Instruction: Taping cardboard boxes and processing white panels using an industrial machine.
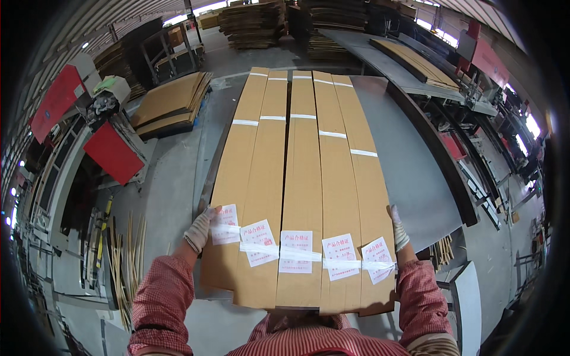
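Several long, narrow bundles of brown cardboard (303, 178) lie side by side in front of me, bound with white straps. At their near end each carries a white paper label (297, 251) with red print, and a strap runs across it. My left hand (200, 229), in a pale glove, grips the outer left edge with the thumb by the leftmost label. On the opposite edge my right hand (400, 228), gloved too, holds the rightmost bundle from the side. The fingers of both hands are partly hidden by the cardboard. A dark gap separates two of the bundles near the middle.
The bundles rest on a grey metal table (415, 172) with a dark raised edge at right. Red-and-grey machines (116, 151) stand at left and right. A low stack of cardboard sheets (169, 104) is at far left. Thin wooden strips (127, 261) stand at near left.
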The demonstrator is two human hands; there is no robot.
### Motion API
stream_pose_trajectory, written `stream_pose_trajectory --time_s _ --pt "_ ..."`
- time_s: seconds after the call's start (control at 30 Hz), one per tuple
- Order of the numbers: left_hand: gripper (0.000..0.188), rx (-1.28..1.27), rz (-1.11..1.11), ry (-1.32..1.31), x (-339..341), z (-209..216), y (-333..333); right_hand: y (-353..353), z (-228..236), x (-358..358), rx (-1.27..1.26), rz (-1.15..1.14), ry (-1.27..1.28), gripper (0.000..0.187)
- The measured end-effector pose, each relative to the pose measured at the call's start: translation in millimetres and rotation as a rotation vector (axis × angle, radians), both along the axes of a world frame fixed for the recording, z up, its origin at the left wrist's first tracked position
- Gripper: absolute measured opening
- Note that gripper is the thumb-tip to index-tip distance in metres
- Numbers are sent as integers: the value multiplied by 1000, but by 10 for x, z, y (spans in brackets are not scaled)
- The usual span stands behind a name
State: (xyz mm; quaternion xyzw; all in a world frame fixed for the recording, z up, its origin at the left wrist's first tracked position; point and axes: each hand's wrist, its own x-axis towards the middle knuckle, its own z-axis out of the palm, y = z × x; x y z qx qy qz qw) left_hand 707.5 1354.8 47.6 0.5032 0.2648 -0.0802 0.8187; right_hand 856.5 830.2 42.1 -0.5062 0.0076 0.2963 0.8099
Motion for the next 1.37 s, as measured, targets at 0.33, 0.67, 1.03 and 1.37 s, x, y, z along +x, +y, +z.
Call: stream_pose_trajectory --time_s 0.33,0.67,1.03,1.37 --pt "47 42 -43 -94 -102 345 -256 -342 -20 -435 42 -71 75 86" --pt "54 -176 124 -146 205 -218 -120 -575 -55 -335 -58 -279 68 84" --pt "48 -128 236 -52 84 -91 -230 -426 265 -604 135 -53 183 79" --pt "65 -317 280 -175 -201 28 -687 -792 45 39 88 8 237 84"
